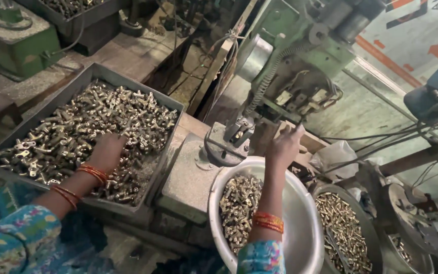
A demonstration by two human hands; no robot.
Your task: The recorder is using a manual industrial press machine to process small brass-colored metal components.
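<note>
Left hand (108,150) buried in brass parts (72,134) in grey tray (173,109), fingers curled into heap, likely gripping some. Right hand (285,144) up at press (280,66), fingers pinched; held piece hidden. Parts small, hard, heavy together, slippery; pinch each by stem.

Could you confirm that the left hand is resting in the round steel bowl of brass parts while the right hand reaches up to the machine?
Not quite: the head view shows the left hand in the rectangular grey tray of brass parts, not the round bowl. The right hand does reach up to the machine.
</note>
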